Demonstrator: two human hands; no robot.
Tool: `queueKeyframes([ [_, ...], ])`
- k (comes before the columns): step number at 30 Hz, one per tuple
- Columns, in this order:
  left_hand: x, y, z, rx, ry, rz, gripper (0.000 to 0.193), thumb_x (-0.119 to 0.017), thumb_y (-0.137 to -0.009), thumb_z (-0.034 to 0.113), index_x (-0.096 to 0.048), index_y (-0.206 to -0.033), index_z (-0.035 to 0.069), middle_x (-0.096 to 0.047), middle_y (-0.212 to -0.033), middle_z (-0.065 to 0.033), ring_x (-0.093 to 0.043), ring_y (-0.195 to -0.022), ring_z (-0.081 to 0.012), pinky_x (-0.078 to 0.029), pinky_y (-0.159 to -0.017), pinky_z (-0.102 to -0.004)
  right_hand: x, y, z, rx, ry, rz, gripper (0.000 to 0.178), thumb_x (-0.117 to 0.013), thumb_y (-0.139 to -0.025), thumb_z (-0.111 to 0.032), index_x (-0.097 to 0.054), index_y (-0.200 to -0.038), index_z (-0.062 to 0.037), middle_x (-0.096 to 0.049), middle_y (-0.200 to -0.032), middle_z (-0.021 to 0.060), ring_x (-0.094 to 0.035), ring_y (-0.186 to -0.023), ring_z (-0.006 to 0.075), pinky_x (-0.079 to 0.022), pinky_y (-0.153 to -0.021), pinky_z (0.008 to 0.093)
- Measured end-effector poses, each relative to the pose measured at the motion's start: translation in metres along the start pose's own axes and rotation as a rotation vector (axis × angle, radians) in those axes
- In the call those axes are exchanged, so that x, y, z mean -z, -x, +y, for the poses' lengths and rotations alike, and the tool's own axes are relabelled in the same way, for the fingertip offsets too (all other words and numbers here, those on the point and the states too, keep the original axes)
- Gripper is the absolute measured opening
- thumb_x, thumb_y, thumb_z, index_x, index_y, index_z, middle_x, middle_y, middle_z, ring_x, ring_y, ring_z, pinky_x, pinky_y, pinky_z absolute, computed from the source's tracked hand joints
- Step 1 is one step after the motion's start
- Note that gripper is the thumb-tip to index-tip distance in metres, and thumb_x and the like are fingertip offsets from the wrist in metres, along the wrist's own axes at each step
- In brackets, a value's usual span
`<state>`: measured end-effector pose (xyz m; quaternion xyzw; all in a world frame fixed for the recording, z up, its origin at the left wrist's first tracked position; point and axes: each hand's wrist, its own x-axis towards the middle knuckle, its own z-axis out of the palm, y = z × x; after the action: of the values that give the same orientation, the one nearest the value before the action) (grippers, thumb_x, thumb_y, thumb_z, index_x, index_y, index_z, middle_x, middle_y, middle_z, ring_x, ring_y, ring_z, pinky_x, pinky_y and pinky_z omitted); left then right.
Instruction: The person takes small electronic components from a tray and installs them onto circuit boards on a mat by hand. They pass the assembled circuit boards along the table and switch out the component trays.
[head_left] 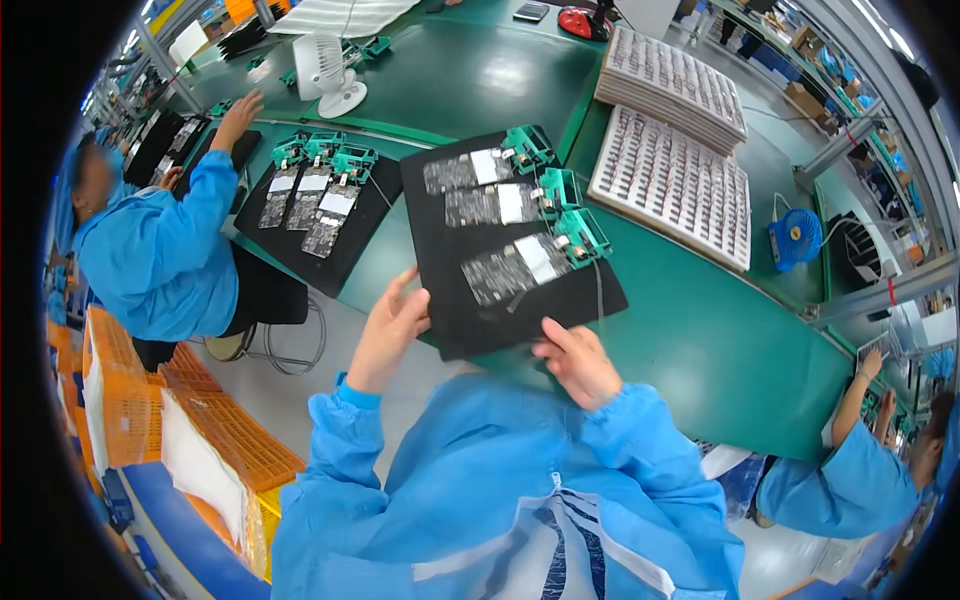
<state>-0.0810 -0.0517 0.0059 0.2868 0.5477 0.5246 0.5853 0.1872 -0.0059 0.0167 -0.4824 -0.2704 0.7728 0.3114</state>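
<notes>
A black mat (pixel 452 318) lies tilted on the green bench in front of me. Three dark circuit boards with white labels rest on it: the nearest board (pixel 497 276), a middle board (pixel 480 208) and a far board (pixel 452 175). Each is joined at its right end to a green clamp-like fixture (pixel 580 238). My left hand (pixel 392 325) grips the mat's left edge, thumb toward the top side. At the near edge, my right hand (pixel 583 368) pinches the mat, its thumb above; the other fingers are partly hidden and slightly blurred.
Another black mat (pixel 285 238) with similar boards lies left, beside a co-worker in blue (pixel 165 255). White trays (pixel 672 185) of small parts stack at right, near a blue fan (pixel 795 238). A white fan (pixel 325 78) stands farther back. Orange crates (pixel 225 415) stand lower left.
</notes>
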Motion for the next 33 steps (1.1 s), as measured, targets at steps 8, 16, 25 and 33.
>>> queueKeyframes([
  [8,-0.002,-0.033,0.001,-0.499,-0.582,0.298,0.050,-0.059,-0.095,0.013,-0.041,-0.141,0.006,-0.046,-0.140,-0.0133,-0.051,-0.121,-0.0253,-0.047,-0.097,-0.0360,0.166,0.058,-0.039,0.047,0.286,0.312,0.017,-0.068,-0.087,-0.021,-0.059,-0.084,-0.0070,-0.062,-0.064,0.0012,-0.052,-0.047,0.0082,-0.040,-0.042,0.0212],
  [16,0.018,-0.058,0.018,-0.470,-0.638,0.382,0.028,-0.056,-0.095,0.007,-0.059,-0.123,0.002,-0.062,-0.122,-0.0080,-0.059,-0.110,-0.0189,-0.046,-0.093,-0.0312,0.267,0.077,-0.084,0.020,0.456,0.462,0.016,-0.062,-0.093,-0.021,-0.063,-0.085,-0.0070,-0.059,-0.066,-0.0019,-0.055,-0.052,0.0065,-0.041,-0.045,0.0205],
  [25,-0.116,-0.102,0.023,-0.609,-1.084,-0.632,0.091,-0.085,-0.065,0.027,-0.042,-0.143,0.008,-0.035,-0.149,-0.0187,-0.035,-0.136,-0.0375,-0.032,-0.109,-0.0480,0.256,0.049,-0.241,0.586,1.462,0.929,0.013,-0.061,-0.087,-0.010,-0.064,-0.085,0.0017,-0.060,-0.065,0.0161,-0.062,-0.057,0.0252,-0.046,-0.053,0.0349],
  [33,-0.146,-0.116,-0.017,-0.706,-1.408,-0.583,0.108,-0.075,-0.066,0.060,-0.035,-0.142,-0.006,-0.028,-0.152,-0.0253,-0.027,-0.141,-0.0404,-0.026,-0.110,-0.0541,0.159,-0.189,-0.326,0.860,1.470,0.375,0.018,-0.062,-0.083,-0.019,-0.071,-0.091,-0.0047,-0.068,-0.085,0.0174,-0.066,-0.080,0.0350,-0.052,-0.073,0.0408],
])
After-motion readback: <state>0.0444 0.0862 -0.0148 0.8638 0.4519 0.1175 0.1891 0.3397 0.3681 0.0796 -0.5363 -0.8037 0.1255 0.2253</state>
